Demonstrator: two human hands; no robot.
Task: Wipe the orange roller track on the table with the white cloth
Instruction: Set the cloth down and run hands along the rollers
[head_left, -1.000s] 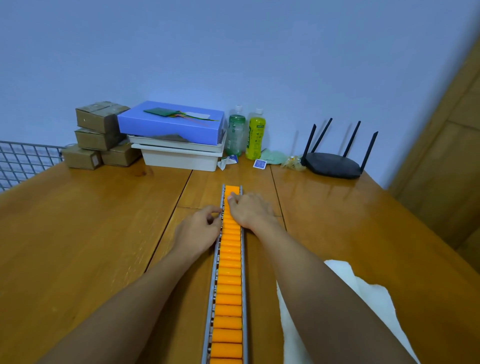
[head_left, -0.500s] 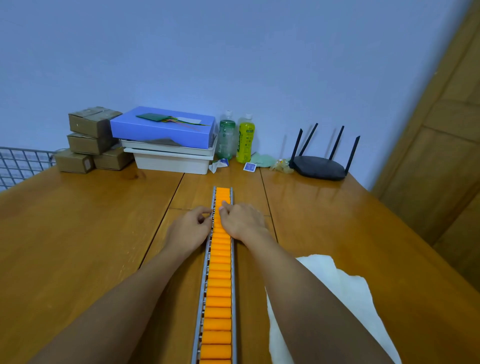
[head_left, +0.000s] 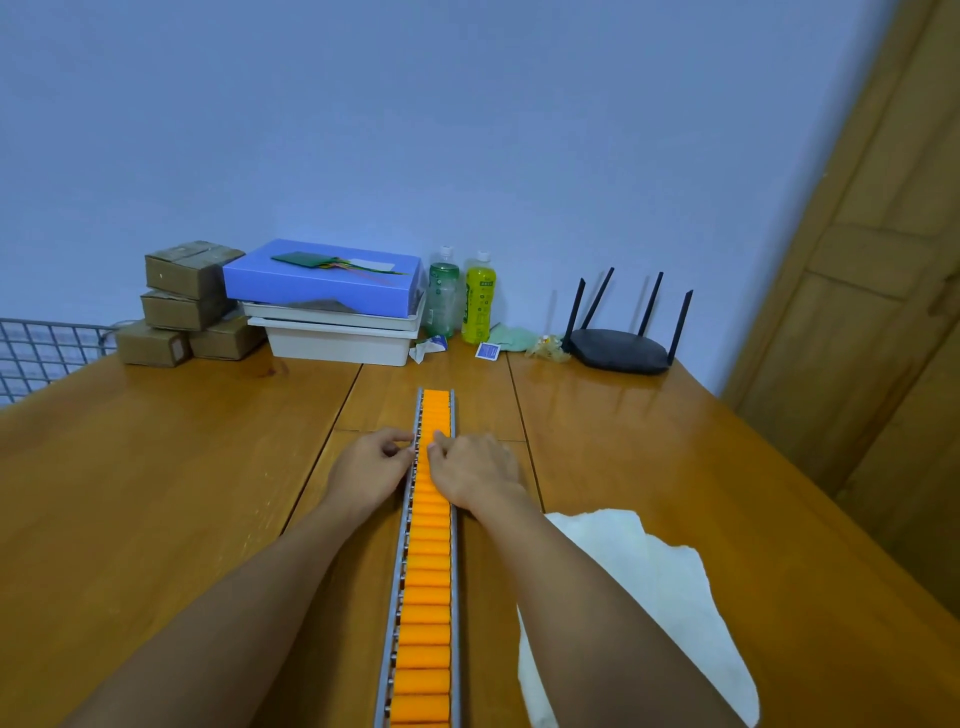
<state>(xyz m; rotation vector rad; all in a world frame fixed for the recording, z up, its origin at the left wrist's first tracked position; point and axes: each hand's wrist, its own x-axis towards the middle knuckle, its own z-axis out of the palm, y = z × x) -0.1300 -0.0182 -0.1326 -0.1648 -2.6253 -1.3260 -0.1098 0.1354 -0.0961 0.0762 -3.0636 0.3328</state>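
Observation:
The orange roller track (head_left: 426, 587), a long strip of orange rollers in a grey metal frame, runs straight away from me down the middle of the wooden table (head_left: 156, 493). My left hand (head_left: 371, 467) rests against the track's left rail, fingers curled on the rail. My right hand (head_left: 475, 473) lies on top of the rollers and the right rail, near the far end. The white cloth (head_left: 649, 597) lies crumpled on the table to the right of the track, partly hidden under my right forearm. Neither hand touches the cloth.
Along the back wall stand cardboard boxes (head_left: 182, 301), a blue box (head_left: 322, 278) on white trays (head_left: 337, 338), two bottles (head_left: 460, 296) and a black router (head_left: 621, 348). A wire grid (head_left: 41, 353) is at the far left, a wooden door (head_left: 872, 260) at the right.
Both hands stay on the track near its far end; my view has tilted up and shifted a little, so the hands and track sit slightly lower and left in the frame.

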